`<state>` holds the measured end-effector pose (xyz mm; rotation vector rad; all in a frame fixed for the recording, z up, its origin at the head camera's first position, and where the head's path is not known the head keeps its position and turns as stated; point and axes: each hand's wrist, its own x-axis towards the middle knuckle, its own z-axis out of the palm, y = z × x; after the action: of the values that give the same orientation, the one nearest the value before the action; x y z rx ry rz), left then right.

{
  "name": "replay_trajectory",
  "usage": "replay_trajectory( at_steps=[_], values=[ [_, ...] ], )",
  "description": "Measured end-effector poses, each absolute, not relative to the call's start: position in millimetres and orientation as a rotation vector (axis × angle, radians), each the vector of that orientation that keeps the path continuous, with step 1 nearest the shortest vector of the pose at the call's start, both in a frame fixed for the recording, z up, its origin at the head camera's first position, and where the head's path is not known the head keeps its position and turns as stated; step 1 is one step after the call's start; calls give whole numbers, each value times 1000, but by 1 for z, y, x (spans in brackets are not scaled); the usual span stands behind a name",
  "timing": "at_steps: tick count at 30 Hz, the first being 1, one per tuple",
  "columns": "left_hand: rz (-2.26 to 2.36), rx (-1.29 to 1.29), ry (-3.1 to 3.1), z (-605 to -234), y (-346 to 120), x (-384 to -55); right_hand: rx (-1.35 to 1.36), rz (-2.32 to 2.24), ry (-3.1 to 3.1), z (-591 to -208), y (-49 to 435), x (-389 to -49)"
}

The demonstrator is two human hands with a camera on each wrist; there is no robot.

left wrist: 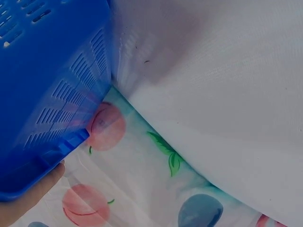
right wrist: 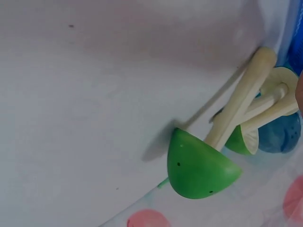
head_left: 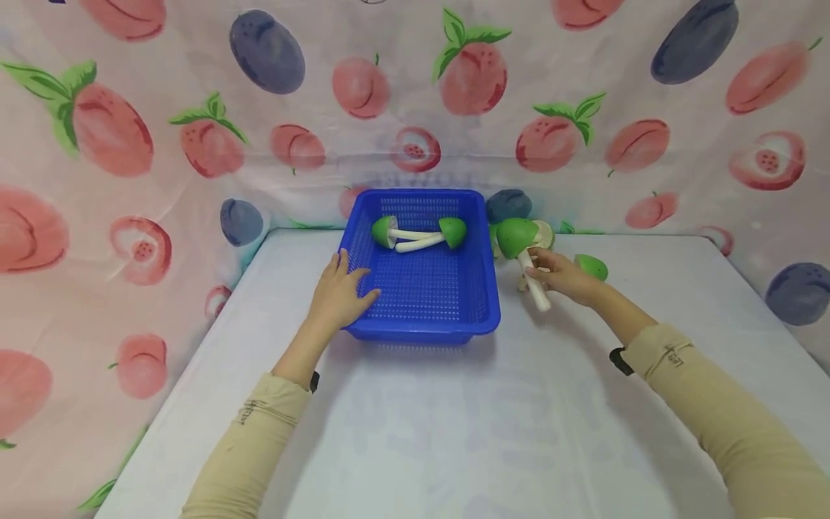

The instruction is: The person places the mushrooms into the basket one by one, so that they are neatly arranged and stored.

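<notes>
My left hand (head_left: 338, 292) rests at the left rim of a blue perforated plastic basket (head_left: 415, 329), fingers extended and thumb spread over the inside. A finger (left wrist: 45, 184) runs along the outer side of the rim in the left wrist view. Two toy mushrooms with green caps lie in the basket, their white stems crossing. To the right of the basket my right hand (head_left: 559, 274) pinches the pale stem of a green-capped mushroom (head_left: 516, 238), cap pointing away from me. In the right wrist view just a sliver of a finger (right wrist: 299, 92) shows at the edge.
Another green-capped mushroom (right wrist: 201, 165) lies on the white table (head_left: 415, 432), partly hidden behind my right hand in the head view. More mushrooms (right wrist: 244, 139) lie close beside the basket's right wall. A fruit-printed cloth (head_left: 363, 43) hangs behind the table.
</notes>
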<state>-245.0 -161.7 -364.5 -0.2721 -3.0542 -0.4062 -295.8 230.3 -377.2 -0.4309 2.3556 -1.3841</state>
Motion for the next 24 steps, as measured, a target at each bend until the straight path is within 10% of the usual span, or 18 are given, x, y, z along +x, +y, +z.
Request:
replay_trajectory(
  at_steps=[24],
  values=[
    [-378, -264, -3090, -364, -162, -246, -557, -1432, 2371, -305, 173, -318]
  ],
)
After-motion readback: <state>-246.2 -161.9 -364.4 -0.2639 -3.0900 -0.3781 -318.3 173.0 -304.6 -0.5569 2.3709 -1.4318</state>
